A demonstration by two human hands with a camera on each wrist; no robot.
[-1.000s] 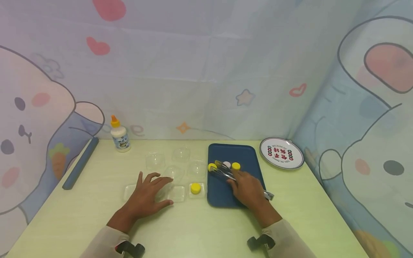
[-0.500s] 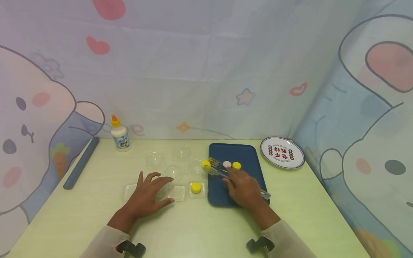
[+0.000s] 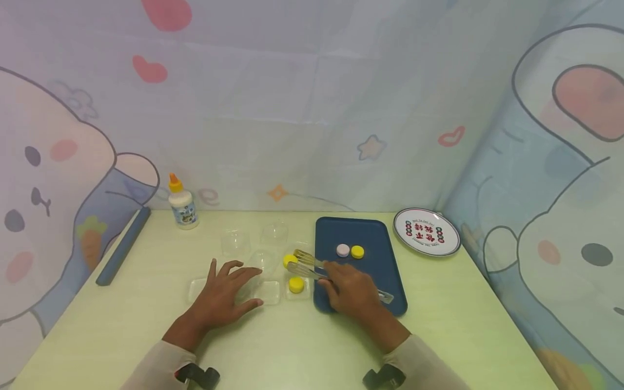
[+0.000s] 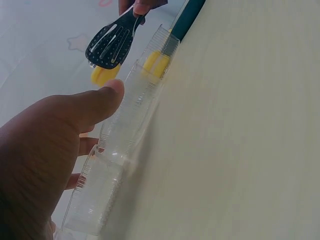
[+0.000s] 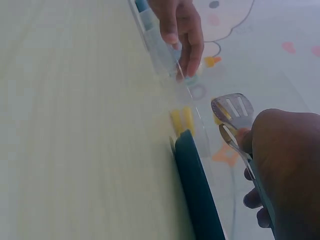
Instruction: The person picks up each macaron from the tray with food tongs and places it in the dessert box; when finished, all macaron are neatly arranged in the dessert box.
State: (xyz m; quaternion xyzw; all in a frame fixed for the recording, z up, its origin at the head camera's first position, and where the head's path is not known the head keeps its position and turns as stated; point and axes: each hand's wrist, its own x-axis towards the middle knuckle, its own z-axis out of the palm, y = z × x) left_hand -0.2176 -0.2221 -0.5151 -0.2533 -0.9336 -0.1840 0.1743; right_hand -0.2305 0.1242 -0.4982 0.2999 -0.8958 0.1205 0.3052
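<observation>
My right hand (image 3: pixel 353 292) grips metal tongs (image 3: pixel 303 270) with slotted heads. Between those heads sits a yellow macaron (image 3: pixel 290 261), raised in front of the clear boxes in the left wrist view. A second yellow macaron (image 3: pixel 296 284) lies in a small clear plastic box (image 3: pixel 303 296) just below it in the head view. My left hand (image 3: pixel 221 295) is spread over the row of clear boxes (image 4: pixel 100 195), thumb out on the near side and fingers behind them. On the blue tray (image 3: pixel 361 230) lie a pink macaron (image 3: pixel 343 250) and a yellow one (image 3: pixel 357 252).
Clear domed lids (image 3: pixel 235 242) stand behind the boxes. A glue bottle (image 3: pixel 183 208) is at the back left, with a blue-grey roll (image 3: pixel 124 246) along the left edge. Right of the tray is a printed plate (image 3: pixel 426 244). A patterned cloth (image 3: pixel 273 108) closes the back.
The right hand and tongs have carried the yellow macaron left, off the tray and over to the clear boxes. The left hand has stayed in place.
</observation>
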